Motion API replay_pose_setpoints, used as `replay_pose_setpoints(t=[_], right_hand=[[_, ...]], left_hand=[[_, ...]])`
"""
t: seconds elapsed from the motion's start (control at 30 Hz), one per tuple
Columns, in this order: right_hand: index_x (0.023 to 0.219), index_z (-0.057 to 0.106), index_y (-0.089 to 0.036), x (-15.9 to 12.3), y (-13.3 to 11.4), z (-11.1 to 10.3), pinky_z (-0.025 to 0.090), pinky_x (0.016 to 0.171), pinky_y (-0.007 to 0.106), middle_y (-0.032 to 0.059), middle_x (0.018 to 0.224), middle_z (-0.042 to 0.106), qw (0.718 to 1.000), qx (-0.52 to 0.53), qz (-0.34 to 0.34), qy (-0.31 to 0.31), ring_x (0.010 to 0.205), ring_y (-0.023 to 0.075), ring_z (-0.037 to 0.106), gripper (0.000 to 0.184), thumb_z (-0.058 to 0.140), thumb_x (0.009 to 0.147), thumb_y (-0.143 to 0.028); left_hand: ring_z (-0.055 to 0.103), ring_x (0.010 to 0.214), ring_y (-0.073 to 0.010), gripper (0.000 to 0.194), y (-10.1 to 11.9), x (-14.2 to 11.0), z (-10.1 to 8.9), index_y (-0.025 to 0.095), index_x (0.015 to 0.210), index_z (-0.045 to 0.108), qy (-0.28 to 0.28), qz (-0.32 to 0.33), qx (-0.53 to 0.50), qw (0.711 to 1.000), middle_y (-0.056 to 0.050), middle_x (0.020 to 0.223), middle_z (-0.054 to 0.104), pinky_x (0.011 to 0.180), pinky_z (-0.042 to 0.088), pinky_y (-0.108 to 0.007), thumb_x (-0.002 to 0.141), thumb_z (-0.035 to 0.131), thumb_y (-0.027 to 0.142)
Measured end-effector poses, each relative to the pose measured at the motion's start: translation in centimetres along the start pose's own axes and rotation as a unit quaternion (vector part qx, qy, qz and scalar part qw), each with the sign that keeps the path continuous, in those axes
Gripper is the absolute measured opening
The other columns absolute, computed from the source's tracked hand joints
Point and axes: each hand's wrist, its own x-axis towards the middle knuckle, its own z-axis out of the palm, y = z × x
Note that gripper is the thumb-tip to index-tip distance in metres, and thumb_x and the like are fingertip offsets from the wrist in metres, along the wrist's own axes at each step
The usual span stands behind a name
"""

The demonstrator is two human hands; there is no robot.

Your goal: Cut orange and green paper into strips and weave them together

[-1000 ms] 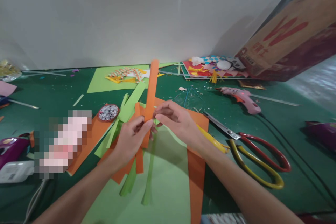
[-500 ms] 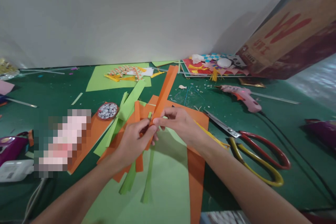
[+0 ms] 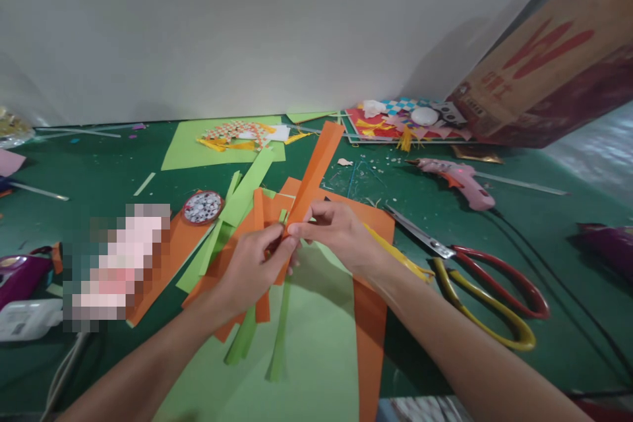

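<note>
Between my two hands is an orange paper strip (image 3: pixel 319 158), creased lengthwise and slanting up to the right. My left hand (image 3: pixel 260 257) pinches its lower end together with a narrow green paper strip (image 3: pixel 279 339) that hangs below the fingers. My right hand (image 3: pixel 336 234) grips the orange strip just above, thumb and forefinger closed on it; the two thumbs nearly meet. Beneath the hands lie a large light-green sheet (image 3: pixel 316 369), orange sheets (image 3: pixel 368 343) and loose green strips (image 3: pixel 247 191). Where the strips join is partly hidden by the fingers.
Scissors (image 3: pixel 442 250) with red and yellow handles lie right of my right hand. Beyond them rests a pink hot glue gun (image 3: pixel 459 181) with a cord. A round dish of googly eyes (image 3: pixel 202 206) sits left. A paper bag (image 3: pixel 548 59) leans at the back right.
The upper end of the orange strip leans slightly farther right. Both hands keep nearly the same place and hold. The view has shifted very slightly.
</note>
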Motion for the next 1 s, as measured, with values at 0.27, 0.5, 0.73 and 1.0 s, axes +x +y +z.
replay_pose_setpoints(t=[0.27,0.5,0.73,1.0], right_hand=[[0.052,0.051,-0.018,0.4,-0.9,-1.0,0.03,0.051,0.025,-0.0047,0.053,0.045,0.998,-0.058,0.012,0.005,0.052,0.0083,0.04,0.033,0.073,0.06,-0.041],[0.046,0.051,-0.018,0.7,-0.6,-1.5,0.024,0.049,0.027,-0.0049,0.047,0.042,0.996,-0.075,0.035,0.021,0.049,0.0081,0.036,0.034,0.074,0.055,-0.041],[0.05,0.056,-0.018,0.6,-0.3,-1.1,0.028,0.051,0.027,-0.0042,0.051,0.047,0.999,-0.015,0.035,-0.016,0.051,0.008,0.038,0.028,0.074,0.056,-0.037],[0.053,0.054,-0.018,0.5,-0.7,-1.0,0.03,0.051,0.027,-0.0042,0.051,0.046,0.998,-0.024,0.053,-0.008,0.051,0.0087,0.04,0.029,0.075,0.056,-0.038]], left_hand=[[0.05,0.047,-0.009,0.028,0.1,0.0,-0.3,0.017,0.06,0.049,-0.018,-0.004,0.031,0.999,0.002,0.051,0.058,0.048,0.035,-0.021,0.085,0.045,0.028],[0.053,0.049,-0.0097,0.025,0.0,0.0,-0.2,0.017,0.065,0.053,-0.043,-0.026,0.006,0.999,0.002,0.052,0.06,0.049,0.038,-0.021,0.085,0.046,0.028],[0.057,0.052,-0.0091,0.027,0.1,-0.1,-0.3,0.017,0.067,0.053,-0.042,-0.009,-0.024,0.999,0.002,0.054,0.059,0.056,0.043,-0.02,0.089,0.041,0.027],[0.053,0.049,-0.009,0.03,0.2,0.1,-0.5,0.017,0.065,0.053,-0.046,-0.005,0.017,0.999,0.003,0.051,0.059,0.054,0.039,-0.02,0.09,0.039,0.028]])
